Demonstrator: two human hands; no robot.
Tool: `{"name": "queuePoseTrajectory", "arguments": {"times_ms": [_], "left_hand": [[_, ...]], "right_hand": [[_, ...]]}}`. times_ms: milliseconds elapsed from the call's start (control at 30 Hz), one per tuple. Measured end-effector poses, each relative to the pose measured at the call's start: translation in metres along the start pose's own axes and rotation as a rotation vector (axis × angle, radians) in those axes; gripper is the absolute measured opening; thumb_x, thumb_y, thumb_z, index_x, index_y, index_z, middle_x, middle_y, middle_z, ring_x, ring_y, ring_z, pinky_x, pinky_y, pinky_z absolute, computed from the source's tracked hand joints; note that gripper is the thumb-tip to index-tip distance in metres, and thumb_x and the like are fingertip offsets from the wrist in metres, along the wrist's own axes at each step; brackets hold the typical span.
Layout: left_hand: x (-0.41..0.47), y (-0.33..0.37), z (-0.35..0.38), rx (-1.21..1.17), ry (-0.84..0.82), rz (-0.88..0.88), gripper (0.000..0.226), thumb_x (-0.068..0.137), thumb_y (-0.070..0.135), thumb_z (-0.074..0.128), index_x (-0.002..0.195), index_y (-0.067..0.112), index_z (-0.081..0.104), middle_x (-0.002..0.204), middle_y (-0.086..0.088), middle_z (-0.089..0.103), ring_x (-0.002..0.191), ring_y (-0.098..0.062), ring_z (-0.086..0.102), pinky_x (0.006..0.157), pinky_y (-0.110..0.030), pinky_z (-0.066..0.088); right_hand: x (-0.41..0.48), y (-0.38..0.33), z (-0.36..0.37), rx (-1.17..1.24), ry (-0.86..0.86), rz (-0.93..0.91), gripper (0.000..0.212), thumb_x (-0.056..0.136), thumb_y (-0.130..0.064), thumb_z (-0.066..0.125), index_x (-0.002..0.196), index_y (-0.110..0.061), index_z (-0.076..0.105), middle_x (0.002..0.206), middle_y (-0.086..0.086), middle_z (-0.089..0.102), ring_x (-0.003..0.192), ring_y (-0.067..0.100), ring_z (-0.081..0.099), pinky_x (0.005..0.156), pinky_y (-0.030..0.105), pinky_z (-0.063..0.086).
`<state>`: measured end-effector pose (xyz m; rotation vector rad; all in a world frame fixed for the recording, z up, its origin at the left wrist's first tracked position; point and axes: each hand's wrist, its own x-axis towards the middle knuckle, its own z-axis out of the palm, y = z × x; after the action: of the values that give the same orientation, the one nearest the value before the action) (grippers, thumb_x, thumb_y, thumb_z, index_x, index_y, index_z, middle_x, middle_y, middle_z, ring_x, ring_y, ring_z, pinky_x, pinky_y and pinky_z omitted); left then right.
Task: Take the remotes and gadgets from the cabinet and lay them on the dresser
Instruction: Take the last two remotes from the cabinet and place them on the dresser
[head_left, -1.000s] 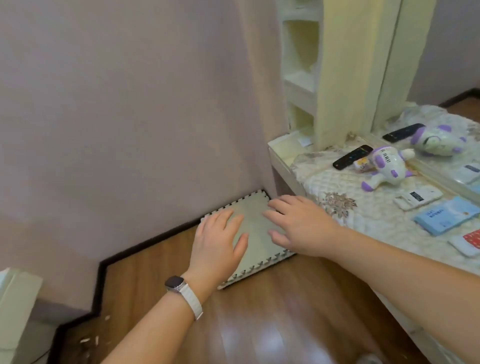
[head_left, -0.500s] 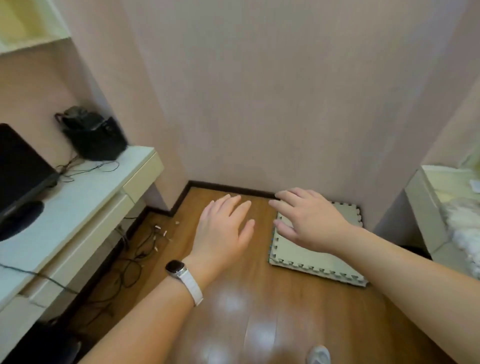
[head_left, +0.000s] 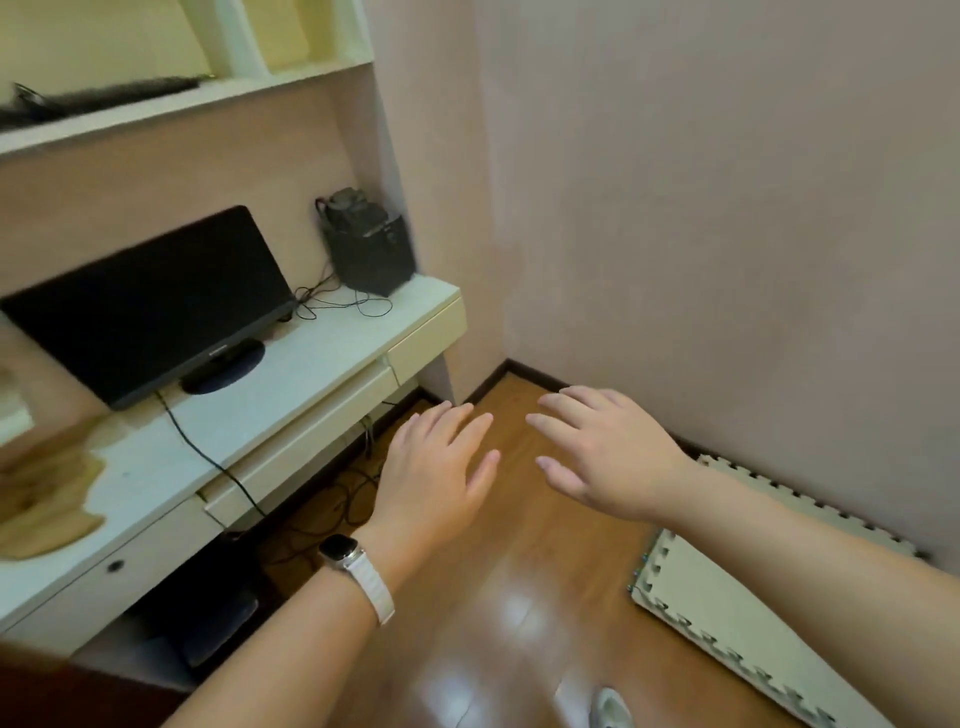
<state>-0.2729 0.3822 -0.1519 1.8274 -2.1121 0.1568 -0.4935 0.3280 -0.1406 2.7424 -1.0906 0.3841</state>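
The left hand and right hand float mid-frame, fingers straight, holding nothing. It looks like a walk to fetch a gadget; next comes reaching and grabbing.

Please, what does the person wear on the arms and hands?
Both forearms are bare; no sleeves show. At the wrist of the left hand sits a smartwatch with a dark rounded-square face on a white band. The right hand and its wrist carry nothing; no rings show.

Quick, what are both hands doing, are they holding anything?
Left hand: open, fingers straight, holding nothing.
Right hand: open, fingers spread, holding nothing.
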Motion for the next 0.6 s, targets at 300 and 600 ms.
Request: {"name": "queuePoseTrajectory", "arguments": {"times_ms": [300,600], "left_hand": [[0.112,0.015,0.002,0.093,0.076,-0.091,0.045,0.096,0.046,0.041,0.135,0.026,0.053,0.137,0.003,0.054,0.130,-0.017,0.043,0.109,-0.036,0.029],[0.163,-0.001,-0.012,0.196,0.145,-0.180,0.044,0.094,0.046,0.043,0.132,0.025,0.055,0.134,0.002,0.057,0.128,-0.019,0.047,0.107,-0.037,0.033]], "right_hand": [[0.072,0.108,0.003,0.023,0.085,-0.091,0.048,0.091,-0.050,0.044,0.122,-0.018,0.062,0.125,0.004,0.063,0.116,0.027,0.057,0.094,0.040,0.047],[0.158,0.156,0.001,0.035,0.147,-0.190,0.049,0.092,-0.050,0.041,0.124,-0.018,0.062,0.125,0.004,0.063,0.116,0.027,0.057,0.095,0.040,0.046]]}}
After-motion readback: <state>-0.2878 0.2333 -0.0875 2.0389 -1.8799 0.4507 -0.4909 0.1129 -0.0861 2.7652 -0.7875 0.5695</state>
